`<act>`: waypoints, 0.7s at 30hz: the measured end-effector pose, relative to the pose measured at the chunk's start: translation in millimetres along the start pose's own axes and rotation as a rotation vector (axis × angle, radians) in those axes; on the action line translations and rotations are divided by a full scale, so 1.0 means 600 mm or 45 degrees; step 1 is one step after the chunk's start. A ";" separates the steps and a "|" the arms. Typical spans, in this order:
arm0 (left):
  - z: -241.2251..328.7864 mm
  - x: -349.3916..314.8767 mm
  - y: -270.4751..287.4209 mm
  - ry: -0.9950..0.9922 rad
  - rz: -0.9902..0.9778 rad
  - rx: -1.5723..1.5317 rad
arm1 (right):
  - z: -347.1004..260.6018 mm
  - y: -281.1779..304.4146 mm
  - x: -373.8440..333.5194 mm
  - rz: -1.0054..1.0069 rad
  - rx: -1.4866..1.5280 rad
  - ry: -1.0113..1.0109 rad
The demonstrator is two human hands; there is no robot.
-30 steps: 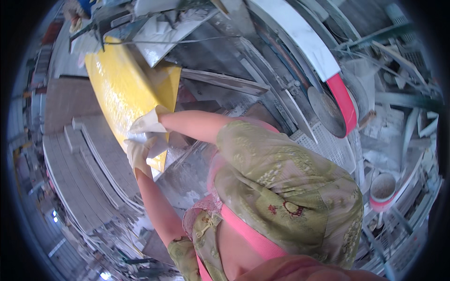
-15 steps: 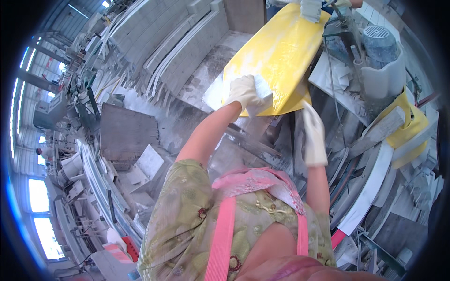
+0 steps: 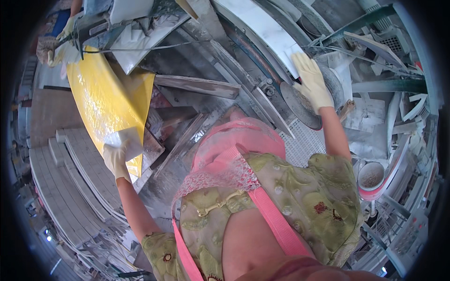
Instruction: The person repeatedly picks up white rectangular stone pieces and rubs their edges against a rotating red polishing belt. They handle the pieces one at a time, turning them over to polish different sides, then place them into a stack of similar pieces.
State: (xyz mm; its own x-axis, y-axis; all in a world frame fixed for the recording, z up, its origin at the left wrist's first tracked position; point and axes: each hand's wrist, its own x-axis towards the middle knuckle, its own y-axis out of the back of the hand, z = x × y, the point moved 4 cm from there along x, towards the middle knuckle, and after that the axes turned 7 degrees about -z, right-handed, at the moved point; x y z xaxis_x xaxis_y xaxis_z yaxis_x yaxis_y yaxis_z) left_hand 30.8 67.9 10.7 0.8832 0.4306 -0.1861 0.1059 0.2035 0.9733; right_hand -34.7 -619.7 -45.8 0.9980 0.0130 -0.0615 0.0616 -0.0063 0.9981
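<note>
- A cluttered, dusty workshop; long grey slabs (image 3: 58,180) lie at the left, beside a yellow sheet (image 3: 101,100).
- The left hand (image 3: 115,158) grips a pale block (image 3: 127,141) over the sheet's near end.
- The right hand (image 3: 311,80) is open, palm down and fingers spread, by the white strip (image 3: 262,25) and over part of a grey disc (image 3: 299,104).
- The step in hand looks like handling the block at the sheet while the right hand reaches aside; the next move seems to call for a steady left grip and careful right-hand placement.
- Hidden: the strip's near end, behind the right hand, and the block's underside, so contact with the sheet is unclear.
- A co-worker's hands (image 3: 56,55), upper left, are partly blocked by equipment (image 3: 96,29); their grip cannot be told.
</note>
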 end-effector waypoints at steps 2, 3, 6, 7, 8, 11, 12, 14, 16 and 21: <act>0.000 0.003 -0.004 0.028 -0.031 -0.048 | -0.010 -0.025 0.023 0.079 -0.076 -0.033; 0.000 0.006 -0.007 0.050 -0.059 -0.056 | -0.012 -0.032 0.034 0.155 -0.108 -0.044; -0.001 0.007 -0.008 0.101 -0.088 -0.020 | -0.001 -0.032 0.049 0.257 0.008 -0.039; 0.001 0.007 -0.007 0.084 -0.071 -0.014 | 0.008 -0.033 0.053 0.176 0.073 -0.092; 0.001 0.007 -0.006 0.091 -0.084 -0.016 | 0.006 -0.018 0.053 0.328 0.009 0.032; 0.010 0.004 -0.001 0.040 -0.081 -0.026 | 0.001 0.008 0.072 0.441 -0.096 0.176; 0.011 0.002 0.000 0.059 -0.085 -0.028 | -0.003 0.007 0.083 0.350 -0.175 0.166; 0.015 -0.002 0.005 0.089 -0.091 -0.029 | -0.018 0.011 0.103 0.372 -0.323 0.251; 0.019 -0.007 0.007 0.090 -0.089 -0.037 | -0.022 0.002 0.121 0.237 -0.310 0.182; 0.025 -0.014 0.009 0.076 -0.084 -0.079 | -0.033 -0.022 0.167 0.175 -0.458 0.063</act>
State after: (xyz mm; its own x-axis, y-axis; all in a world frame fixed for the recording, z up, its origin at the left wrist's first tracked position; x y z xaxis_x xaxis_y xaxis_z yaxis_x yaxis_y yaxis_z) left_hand 31.0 51.9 19.4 0.8461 0.4657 -0.2591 0.1329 0.2863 0.9489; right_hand 64.4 -598.5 -65.3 0.9943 0.0848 0.0646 -0.0898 0.3396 0.9363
